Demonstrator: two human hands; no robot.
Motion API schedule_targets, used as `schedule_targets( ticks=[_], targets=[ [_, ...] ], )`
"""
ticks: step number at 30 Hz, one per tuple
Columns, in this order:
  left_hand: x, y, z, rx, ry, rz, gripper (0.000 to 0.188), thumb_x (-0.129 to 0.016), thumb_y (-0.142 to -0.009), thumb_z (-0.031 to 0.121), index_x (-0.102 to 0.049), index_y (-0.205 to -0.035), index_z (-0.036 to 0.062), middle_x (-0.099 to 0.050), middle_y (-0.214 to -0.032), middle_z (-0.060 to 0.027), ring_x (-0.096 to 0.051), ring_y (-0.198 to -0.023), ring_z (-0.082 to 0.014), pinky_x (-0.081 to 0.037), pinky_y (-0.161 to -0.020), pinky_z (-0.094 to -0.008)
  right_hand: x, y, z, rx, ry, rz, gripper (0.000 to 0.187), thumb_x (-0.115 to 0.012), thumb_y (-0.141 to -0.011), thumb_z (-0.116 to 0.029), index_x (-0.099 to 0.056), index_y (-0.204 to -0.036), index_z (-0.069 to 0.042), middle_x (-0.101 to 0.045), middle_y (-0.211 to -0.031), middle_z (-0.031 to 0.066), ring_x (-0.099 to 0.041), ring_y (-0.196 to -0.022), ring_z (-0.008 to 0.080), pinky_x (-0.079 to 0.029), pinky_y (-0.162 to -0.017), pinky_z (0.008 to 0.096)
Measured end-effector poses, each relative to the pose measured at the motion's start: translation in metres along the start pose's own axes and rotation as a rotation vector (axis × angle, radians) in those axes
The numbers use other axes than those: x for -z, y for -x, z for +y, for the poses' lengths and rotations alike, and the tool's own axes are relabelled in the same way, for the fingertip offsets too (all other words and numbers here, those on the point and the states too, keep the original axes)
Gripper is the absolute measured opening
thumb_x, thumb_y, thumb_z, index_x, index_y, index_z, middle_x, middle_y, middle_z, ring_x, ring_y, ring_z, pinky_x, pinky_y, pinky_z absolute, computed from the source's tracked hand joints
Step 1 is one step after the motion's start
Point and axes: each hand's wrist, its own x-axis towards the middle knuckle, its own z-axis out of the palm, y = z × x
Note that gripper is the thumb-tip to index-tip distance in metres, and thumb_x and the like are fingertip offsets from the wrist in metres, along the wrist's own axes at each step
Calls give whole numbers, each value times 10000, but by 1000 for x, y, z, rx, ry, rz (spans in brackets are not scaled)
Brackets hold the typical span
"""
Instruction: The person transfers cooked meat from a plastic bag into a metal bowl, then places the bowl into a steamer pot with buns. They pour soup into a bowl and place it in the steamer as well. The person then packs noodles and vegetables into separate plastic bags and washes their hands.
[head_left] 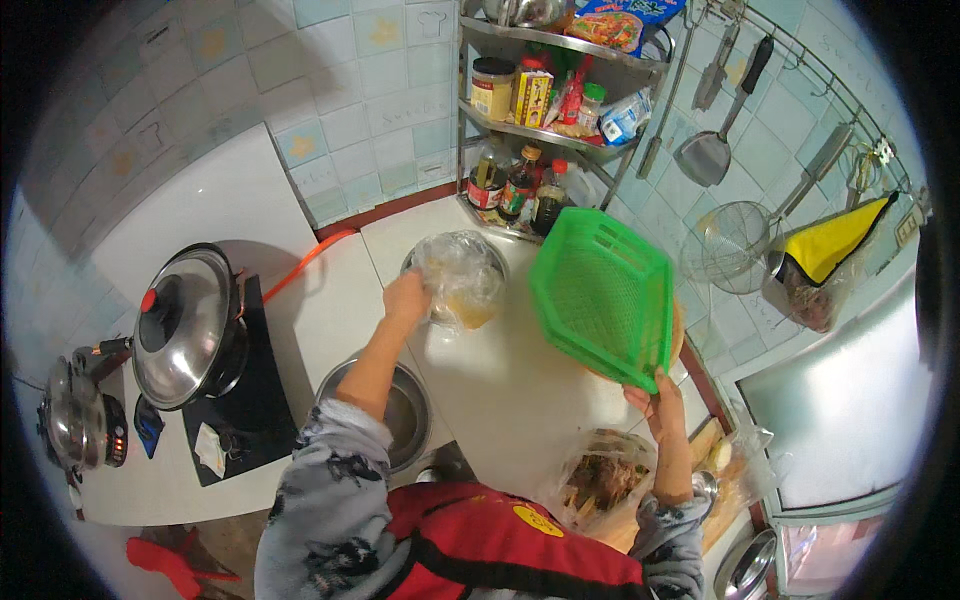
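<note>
My right hand (662, 408) grips the near corner of a green plastic basket (610, 300), which is tilted up over the counter's right side. Part of a round tan board (679, 335) shows behind the basket's edge. My left hand (407, 298) is closed on the left side of a crumpled clear plastic bag (462, 275). That bag sits in or over a metal bowl (503, 262), with something yellowish inside it. Below my left forearm stands another metal bowl (408, 425), partly hidden by the arm.
On the left, a lidded wok (185, 325) stands on a black cooktop (250, 420), beside an electric pot (75, 415). A corner rack (555, 130) holds bottles and jars. A spatula (705, 158) and strainer (730, 248) hang right. A bag of brownish food (605, 475) lies near my right arm.
</note>
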Motion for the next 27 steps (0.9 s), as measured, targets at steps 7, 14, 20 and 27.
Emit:
schedule_targets(
  ticks=[7, 14, 20, 27],
  targets=[
    [26, -63, 34, 83, 814, 19, 122, -591, -712, 73, -565, -611, 11, -557, -588, -106, -520, -536, -231, -398, -512, -350, 45, 18, 12, 79, 69, 163, 431, -489, -902, -307, -457, -1177, 24, -572, -1039, 134, -607, -765, 191, -527, -671, 304],
    [37, -84, 49, 261, 1283, -79, 87, -606, -714, 10, -564, -641, 34, -511, -577, -25, -401, -480, -119, -305, -444, -273, 78, 103, 3, 81, 70, 247, 303, -514, -898, -261, -538, -1054, -3, -624, -868, 97, -593, -658, 159, -494, -587, 248],
    [52, -94, 51, 209, 1411, -205, 46, -595, -767, 68, -607, -732, 40, -545, -641, -4, -423, -508, -110, -346, -470, -233, 103, 130, -2, 215, -86, 249, 237, -520, -895, -210, -561, -1015, -11, -633, -868, 95, -591, -638, 135, -499, -558, 254],
    [72, -85, 57, 132, 993, -123, 104, -559, -802, 110, -630, -789, 36, -586, -686, -19, -462, -538, -118, -383, -512, -261, 82, 128, -7, 215, -71, 251, 220, -508, -901, -201, -564, -1006, -17, -641, -864, 97, -591, -626, 119, -512, -572, 236]
  ],
)
